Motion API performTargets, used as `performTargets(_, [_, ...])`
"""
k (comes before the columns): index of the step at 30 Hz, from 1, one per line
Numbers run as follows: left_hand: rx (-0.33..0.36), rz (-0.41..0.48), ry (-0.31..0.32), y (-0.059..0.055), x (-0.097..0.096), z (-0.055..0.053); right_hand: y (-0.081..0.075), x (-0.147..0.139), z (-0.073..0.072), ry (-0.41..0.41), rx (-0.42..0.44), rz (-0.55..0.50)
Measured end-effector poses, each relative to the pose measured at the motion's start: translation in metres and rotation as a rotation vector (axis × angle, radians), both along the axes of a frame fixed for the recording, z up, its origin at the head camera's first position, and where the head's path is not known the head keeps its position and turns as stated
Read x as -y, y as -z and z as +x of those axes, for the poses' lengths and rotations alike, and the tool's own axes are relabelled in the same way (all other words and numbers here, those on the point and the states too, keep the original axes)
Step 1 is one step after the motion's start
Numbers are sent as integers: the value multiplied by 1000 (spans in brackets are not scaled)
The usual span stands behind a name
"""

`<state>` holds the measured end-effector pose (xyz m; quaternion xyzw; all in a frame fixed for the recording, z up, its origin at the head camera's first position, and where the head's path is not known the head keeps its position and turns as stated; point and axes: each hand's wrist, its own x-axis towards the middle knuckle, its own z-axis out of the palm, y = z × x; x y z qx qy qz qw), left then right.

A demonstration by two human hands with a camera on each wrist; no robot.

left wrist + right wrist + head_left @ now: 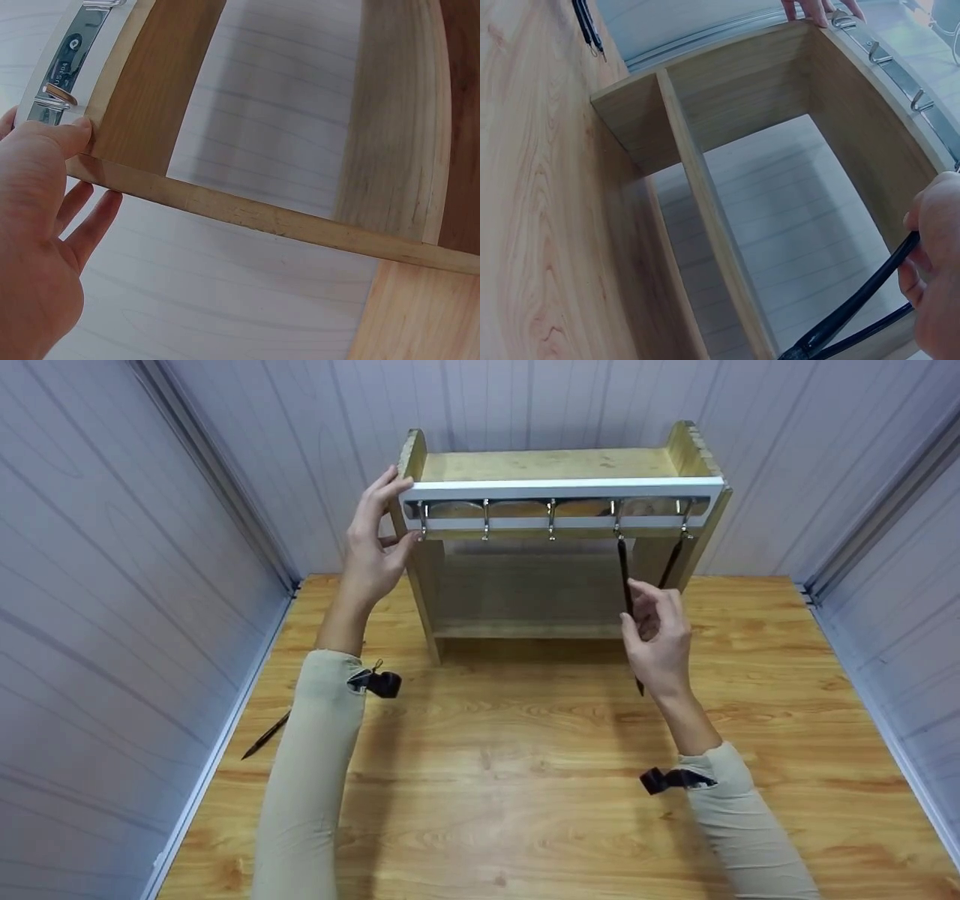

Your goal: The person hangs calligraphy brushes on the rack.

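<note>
My left hand grips the left end of a white hook rack along the front of a wooden shelf unit; its thumb presses near the rack's lower edge. A black calligraphy brush points tip-down below the second hook from the right, its top at that hook. My right hand pinches its handle between thumb and fingers. Whether its loop sits fully on the hook is too small to tell. Another black brush hangs from the rightmost hook, partly behind my right hand.
On the floor at left lies a dark brush, partly covered by my left sleeve. In the right wrist view, slim black handles with loops lie there. The shelf unit stands on a wood floor between pale panel walls.
</note>
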<state>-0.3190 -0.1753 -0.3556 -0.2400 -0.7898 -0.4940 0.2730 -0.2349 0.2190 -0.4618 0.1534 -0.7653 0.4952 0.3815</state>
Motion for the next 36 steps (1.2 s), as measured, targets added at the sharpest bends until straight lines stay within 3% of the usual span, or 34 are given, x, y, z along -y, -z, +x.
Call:
performTargets(16, [-7,-1,-1,1,1,0,10,0,-3,-22,77,-21])
performTargets(28, [-9,-5,-15,0,0,-1,12,8,-5,-16,313,-40])
performTargets(36, [0,-2,-1,0,-1,-1,13,13,-5,-57,304,-71])
